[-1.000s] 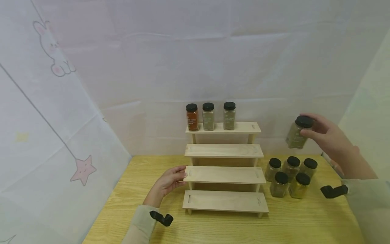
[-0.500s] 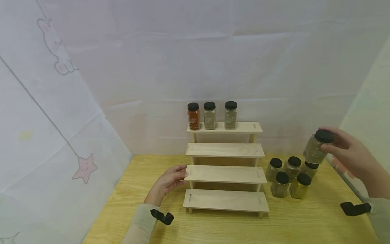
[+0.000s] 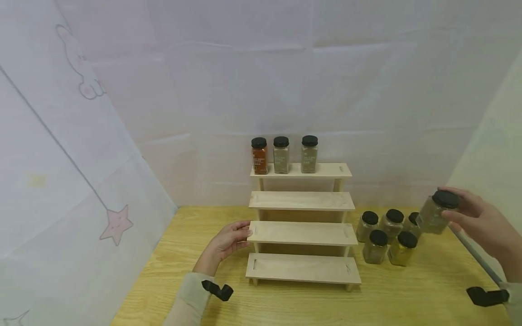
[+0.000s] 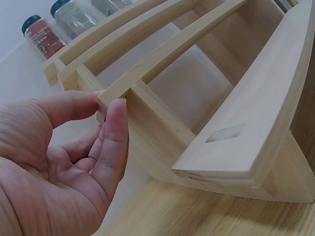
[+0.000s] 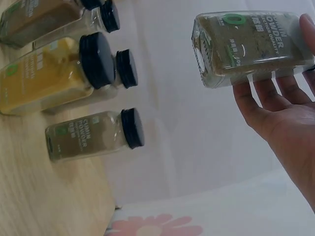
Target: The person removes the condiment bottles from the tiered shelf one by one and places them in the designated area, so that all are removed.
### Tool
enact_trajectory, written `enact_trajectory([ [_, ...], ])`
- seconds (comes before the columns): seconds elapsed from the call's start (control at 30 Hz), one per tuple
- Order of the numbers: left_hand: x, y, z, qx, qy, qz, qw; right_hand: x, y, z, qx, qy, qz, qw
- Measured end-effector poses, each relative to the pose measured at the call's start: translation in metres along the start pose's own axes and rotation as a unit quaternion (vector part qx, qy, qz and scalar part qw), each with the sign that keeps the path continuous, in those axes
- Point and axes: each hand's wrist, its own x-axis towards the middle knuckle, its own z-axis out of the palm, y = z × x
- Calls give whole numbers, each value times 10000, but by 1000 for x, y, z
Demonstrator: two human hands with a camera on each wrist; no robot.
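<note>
My left hand point(image 3: 229, 238) pinches the left end of the second-lowest step of a wooden tiered shelf point(image 3: 302, 232); the left wrist view shows the thumb and fingers on that board's corner point(image 4: 110, 96). At the right, my right hand point(image 3: 485, 222) grips a spice jar point(image 3: 432, 218) with a black lid, raised and tilted. Its label in the right wrist view reads cumin powder point(image 5: 246, 46). In the head view this jar overlaps the rightmost jar point(image 3: 413, 226) of a group standing on the table.
On the top step stand a red spice jar point(image 3: 260, 159) and two grey-green ones, the nearer to it point(image 3: 281, 158) and another further right point(image 3: 309, 158). Beside the shelf several black-lidded jars are grouped, one with yellow powder point(image 3: 401, 253). A white cloth backdrop point(image 3: 212, 172) rises behind the table.
My right hand has moved right and downward with the cumin jar, from above the group of jars to its right side. The left hand keeps its pinch on the shelf.
</note>
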Motion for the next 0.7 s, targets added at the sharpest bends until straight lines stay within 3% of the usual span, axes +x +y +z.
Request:
enact_trajectory([
  [0.3, 0, -1, 1, 1, 0, 16, 10000, -16, 29, 3, 352, -111, 95, 9993],
  [0.37, 0, -1, 1, 13, 0, 28, 10000, -18, 35, 4, 459, -104, -47, 9989],
  [0.5, 0, 0, 1, 26, -5, 37, 10000, -22, 47, 7, 1250, -405, -430, 9904],
  [0.57, 0, 0, 2, 19, 13, 30, 10000, -25, 52, 8, 1418, -447, -411, 9880],
  [0.7, 0, 0, 3, 0, 66, 30, 10000, -33, 59, 10, 672, -284, 202, 9971],
])
